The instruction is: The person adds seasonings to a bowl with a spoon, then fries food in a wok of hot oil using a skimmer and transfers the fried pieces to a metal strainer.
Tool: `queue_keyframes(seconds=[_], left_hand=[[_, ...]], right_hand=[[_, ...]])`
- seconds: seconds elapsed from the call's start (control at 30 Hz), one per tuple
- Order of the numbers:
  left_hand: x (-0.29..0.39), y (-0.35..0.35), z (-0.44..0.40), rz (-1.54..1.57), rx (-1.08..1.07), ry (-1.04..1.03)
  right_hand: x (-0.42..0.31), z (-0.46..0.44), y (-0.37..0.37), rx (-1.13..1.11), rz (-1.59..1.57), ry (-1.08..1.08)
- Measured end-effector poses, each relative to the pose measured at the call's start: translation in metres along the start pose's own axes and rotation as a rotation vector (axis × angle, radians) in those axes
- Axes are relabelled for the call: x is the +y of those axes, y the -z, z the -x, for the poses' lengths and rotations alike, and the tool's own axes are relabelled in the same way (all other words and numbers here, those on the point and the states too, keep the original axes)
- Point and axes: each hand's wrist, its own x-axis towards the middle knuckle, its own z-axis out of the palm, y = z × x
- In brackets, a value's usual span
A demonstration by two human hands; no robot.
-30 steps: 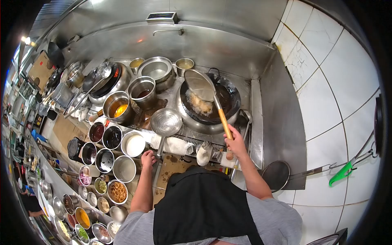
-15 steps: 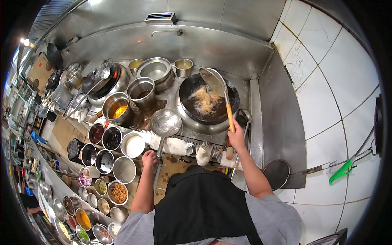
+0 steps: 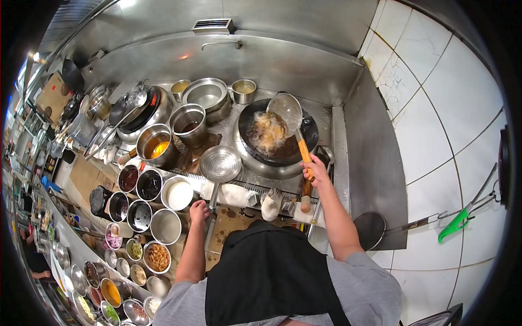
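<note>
My right hand is wrapped around the wooden handle of a mesh strainer. The strainer's round head is tilted over the far right part of a dark wok. Golden pieces of food bubble in the wok's hot oil, partly blurred by foam. My left hand is curled closed, low in front of the stove, with nothing visible in it. Right beside it is the handle end of a perforated ladle, whose bowl rests on the stove edge.
Left of the wok stand metal pots and a pot with orange liquid. Several sauce containers and ingredient bowls line the left side. A folded towel lies on the front edge. Another strainer hangs at right.
The strainer's head has turned from steeply tilted to flatter and come lower over the wok. My right hand has shifted slightly right. The oil bubbles more strongly; my left hand stays put.
</note>
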Motion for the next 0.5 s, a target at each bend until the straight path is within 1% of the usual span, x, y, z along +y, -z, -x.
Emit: queue_keyframes(seconds=[0.03,0.1,0.13,0.17,0.23,0.43,0.5], left_hand=[[0.0,-0.001,-0.002,-0.001,-0.003,-0.002],[0.0,-0.002,-0.003,-0.014,0.009,0.008],[0.001,-0.003,-0.003,-0.013,0.009,0.007],[0.001,-0.004,-0.002,-0.005,0.003,0.003],[0.003,-0.005,0.0,0.008,0.0,0.001],[0.0,-0.001,0.002,0.016,0.012,0.005],[0.0,0.001,0.001,0.035,-0.013,0.016]], right_hand=[[0.001,0.0,0.002,0.001,-0.002,0.003],[0.004,0.003,0.005,-0.081,-0.085,-0.072],[0.004,0.005,0.009,-0.132,-0.106,-0.091],[0.005,0.008,0.012,-0.133,-0.105,-0.091],[0.003,0.017,0.017,-0.233,-0.154,-0.144],[-0.004,0.048,0.027,-0.214,-0.151,-0.135],[-0.007,0.059,0.029,-0.195,-0.142,-0.119]])
